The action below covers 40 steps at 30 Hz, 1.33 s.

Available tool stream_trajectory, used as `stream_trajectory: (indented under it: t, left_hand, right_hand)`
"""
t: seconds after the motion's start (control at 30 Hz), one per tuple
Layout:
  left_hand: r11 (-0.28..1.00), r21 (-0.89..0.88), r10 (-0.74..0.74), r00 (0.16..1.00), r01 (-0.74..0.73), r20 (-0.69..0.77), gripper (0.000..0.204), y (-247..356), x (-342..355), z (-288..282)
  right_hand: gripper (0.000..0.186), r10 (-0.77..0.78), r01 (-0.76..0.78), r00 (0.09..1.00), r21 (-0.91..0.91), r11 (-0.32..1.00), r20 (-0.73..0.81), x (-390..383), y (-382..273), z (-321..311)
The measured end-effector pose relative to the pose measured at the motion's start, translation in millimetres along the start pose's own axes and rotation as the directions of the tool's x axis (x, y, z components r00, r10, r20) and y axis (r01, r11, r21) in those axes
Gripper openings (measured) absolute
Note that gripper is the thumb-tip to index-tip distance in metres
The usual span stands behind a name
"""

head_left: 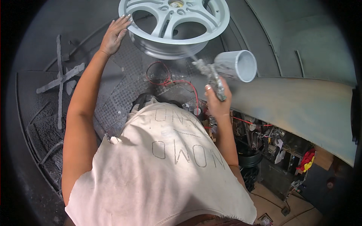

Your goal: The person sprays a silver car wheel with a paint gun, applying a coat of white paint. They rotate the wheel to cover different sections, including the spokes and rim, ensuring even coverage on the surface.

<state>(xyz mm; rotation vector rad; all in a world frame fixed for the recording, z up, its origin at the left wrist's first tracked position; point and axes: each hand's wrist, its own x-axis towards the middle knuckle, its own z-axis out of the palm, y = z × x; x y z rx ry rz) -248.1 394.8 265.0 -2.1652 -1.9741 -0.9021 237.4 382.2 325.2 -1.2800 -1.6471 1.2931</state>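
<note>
A pale grey alloy wheel rim [170,40] with several spokes sits at the top of the view, facing up. My left hand [115,34] is at its left edge, fingers stretched out with the tips against the outer lip. In my right hand [220,98] is a spray gun [209,75], crusted with dried paint, gripped by its handle. Its nozzle points toward the near side of the rim, and a faint mist shows in front of it. A round grey-white paint cup [232,66] is on the gun's right side.
A red hose [190,83] runs over the dimpled floor mat [117,88]. A paint-coated cross-shaped stand [60,80] is at the left. At the right stretch a pale panel [301,101] and a cluttered shelf [271,145] with a red and yellow cloth [307,160].
</note>
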Motion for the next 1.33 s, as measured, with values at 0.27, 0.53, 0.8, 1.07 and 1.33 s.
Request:
stream_trajectory:
  t: [0.27, 0.53, 0.8, 1.07, 1.33]
  left_hand:
    - [0.983, 0.156, -0.098, 0.995, 0.099, -0.01, 0.053, 112.3, -8.6, 15.5]
    - [0.984, 0.154, -0.094, 0.995, 0.087, 0.04, 0.052, 119.1, -19.8, 23.2]
    - [0.994, 0.096, -0.061, 0.997, 0.057, 0.043, 0.049, 93.5, -16.2, 18.2]
    - [0.997, 0.072, -0.034, 0.997, 0.029, 0.068, 0.047, 84.8, -12.9, 14.7]
    - [0.976, 0.204, -0.099, 0.989, 0.075, 0.111, 0.047, 94.3, -12.7, 9.6]
  right_hand:
    - [0.042, 0.085, -0.043, 0.962, 0.163, 0.986, -0.26, 17.3, 23.9, -13.1]
    - [0.047, 0.07, -0.069, 0.998, 0.051, 0.996, -0.003, -20.7, 45.2, 21.0]
    - [0.045, -0.126, 0.058, 0.919, -0.187, 0.981, -0.374, 6.2, 72.8, -21.4]
    - [0.049, 0.059, -0.065, 0.989, -0.041, 0.997, -0.138, -21.9, 103.5, -2.0]
    - [0.047, -0.036, 0.037, 0.999, -0.025, 0.999, 0.012, -39.5, 97.0, -9.7]
